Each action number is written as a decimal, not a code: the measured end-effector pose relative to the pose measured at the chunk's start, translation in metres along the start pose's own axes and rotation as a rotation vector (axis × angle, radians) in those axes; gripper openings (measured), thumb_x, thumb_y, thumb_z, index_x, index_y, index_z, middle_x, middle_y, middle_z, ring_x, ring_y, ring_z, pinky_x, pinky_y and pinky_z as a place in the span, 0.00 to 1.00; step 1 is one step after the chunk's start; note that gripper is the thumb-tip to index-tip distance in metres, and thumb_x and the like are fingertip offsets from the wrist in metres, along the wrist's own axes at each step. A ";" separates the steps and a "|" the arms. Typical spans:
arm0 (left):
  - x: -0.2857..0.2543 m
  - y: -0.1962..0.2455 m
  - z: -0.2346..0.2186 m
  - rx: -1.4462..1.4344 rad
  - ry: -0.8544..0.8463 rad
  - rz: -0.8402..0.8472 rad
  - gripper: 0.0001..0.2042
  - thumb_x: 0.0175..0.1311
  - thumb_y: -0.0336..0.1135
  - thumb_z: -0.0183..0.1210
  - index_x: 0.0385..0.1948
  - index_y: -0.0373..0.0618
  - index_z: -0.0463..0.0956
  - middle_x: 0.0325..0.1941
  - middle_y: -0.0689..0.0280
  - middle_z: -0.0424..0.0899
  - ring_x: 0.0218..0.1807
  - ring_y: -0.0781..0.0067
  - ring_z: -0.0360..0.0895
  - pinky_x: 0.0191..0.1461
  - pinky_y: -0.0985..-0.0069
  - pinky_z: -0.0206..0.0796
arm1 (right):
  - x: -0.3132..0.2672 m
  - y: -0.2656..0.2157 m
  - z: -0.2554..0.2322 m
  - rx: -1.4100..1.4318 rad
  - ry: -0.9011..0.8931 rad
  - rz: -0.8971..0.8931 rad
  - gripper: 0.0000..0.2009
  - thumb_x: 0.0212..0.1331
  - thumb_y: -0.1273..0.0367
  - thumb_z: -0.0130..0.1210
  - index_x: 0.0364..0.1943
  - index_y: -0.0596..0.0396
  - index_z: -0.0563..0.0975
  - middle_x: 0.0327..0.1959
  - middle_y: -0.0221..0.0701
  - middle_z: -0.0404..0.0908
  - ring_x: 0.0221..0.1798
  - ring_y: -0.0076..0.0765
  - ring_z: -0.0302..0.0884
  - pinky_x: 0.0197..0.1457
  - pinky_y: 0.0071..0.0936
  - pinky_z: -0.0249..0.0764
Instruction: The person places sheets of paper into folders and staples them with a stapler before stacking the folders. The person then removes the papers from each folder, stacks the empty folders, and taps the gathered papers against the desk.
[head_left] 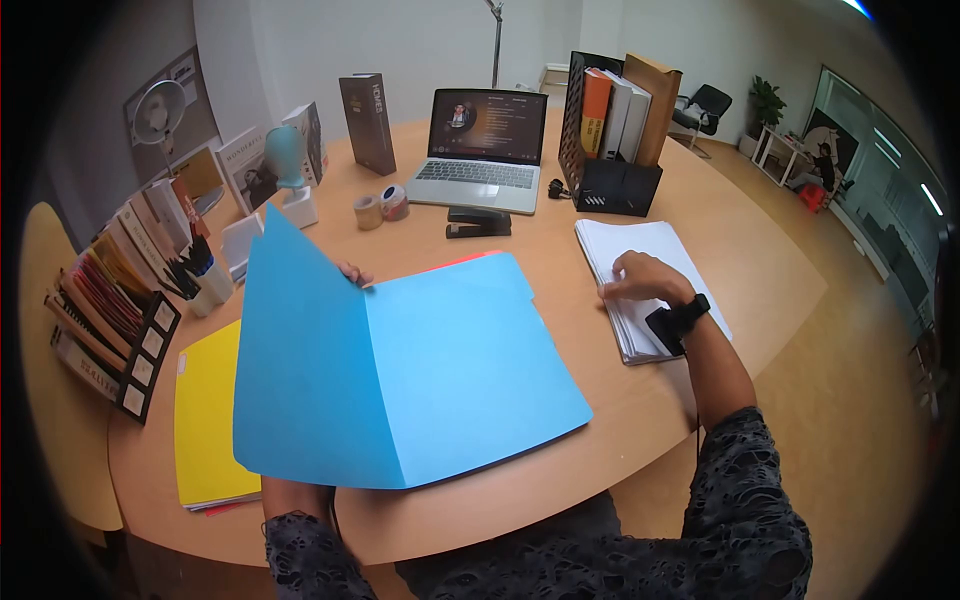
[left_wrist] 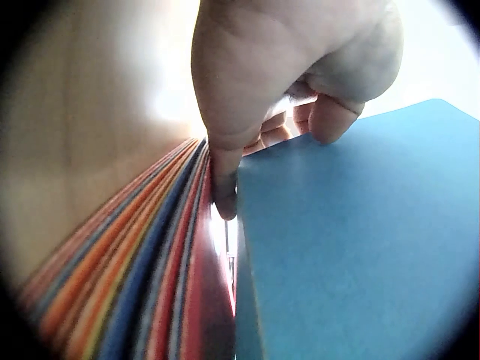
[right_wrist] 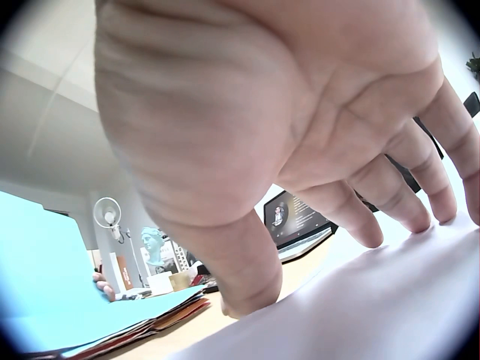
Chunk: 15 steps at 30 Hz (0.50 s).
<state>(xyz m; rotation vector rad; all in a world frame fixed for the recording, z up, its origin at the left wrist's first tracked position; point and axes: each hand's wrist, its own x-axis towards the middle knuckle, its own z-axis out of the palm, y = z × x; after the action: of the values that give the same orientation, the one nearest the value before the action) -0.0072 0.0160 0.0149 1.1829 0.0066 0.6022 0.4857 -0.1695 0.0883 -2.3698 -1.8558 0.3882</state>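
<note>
A blue folder (head_left: pixel 470 370) lies spread, its left cover (head_left: pixel 300 380) standing raised. Behind that cover is my left hand (head_left: pixel 354 273), mostly hidden in the head view, with fingertips showing at the far end of the fold. In the left wrist view its fingers curl over the blue edge, the thumb beside a stack of coloured folders (left_wrist: pixel 142 277). To the right, my right hand (head_left: pixel 645 278) rests on a stack of white paper (head_left: pixel 640 240). Seen from the right wrist, its fingers are spread, fingertips on the sheet and thumb near the left edge.
A yellow folder (head_left: pixel 208 420) lies left of the blue one. Behind are a black stapler (head_left: pixel 478 222), tape rolls (head_left: pixel 368 212) and a laptop (head_left: pixel 482 175). A black file holder (head_left: pixel 620 190) with books stands at back right; books and a pen holder (head_left: pixel 210 288) line the left.
</note>
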 end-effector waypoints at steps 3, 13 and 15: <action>-0.002 -0.006 -0.008 -0.018 -0.017 0.033 0.18 0.67 0.38 0.56 0.54 0.41 0.67 0.58 0.58 0.68 0.72 0.63 0.59 0.65 0.56 0.70 | -0.001 0.001 -0.001 0.007 0.037 -0.037 0.25 0.44 0.59 0.64 0.43 0.65 0.79 0.45 0.50 0.82 0.49 0.51 0.80 0.52 0.36 0.75; 0.004 -0.001 0.001 0.044 0.022 0.028 0.12 0.68 0.38 0.55 0.48 0.43 0.71 0.46 0.62 0.73 0.64 0.58 0.66 0.68 0.57 0.59 | 0.005 -0.008 0.002 -0.122 -0.044 0.080 0.21 0.42 0.67 0.59 0.43 0.61 0.81 0.45 0.49 0.83 0.49 0.50 0.81 0.53 0.36 0.76; 0.004 -0.003 0.001 0.047 0.013 0.020 0.12 0.68 0.38 0.55 0.47 0.43 0.71 0.46 0.62 0.73 0.64 0.58 0.66 0.68 0.57 0.59 | 0.006 -0.007 0.003 -0.141 -0.042 0.098 0.24 0.43 0.68 0.59 0.49 0.61 0.79 0.48 0.50 0.81 0.51 0.52 0.80 0.56 0.36 0.75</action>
<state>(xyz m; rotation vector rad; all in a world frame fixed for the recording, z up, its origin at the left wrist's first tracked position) -0.0021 0.0160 0.0136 1.2256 0.0204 0.6305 0.4797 -0.1626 0.0867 -2.5717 -1.8468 0.3291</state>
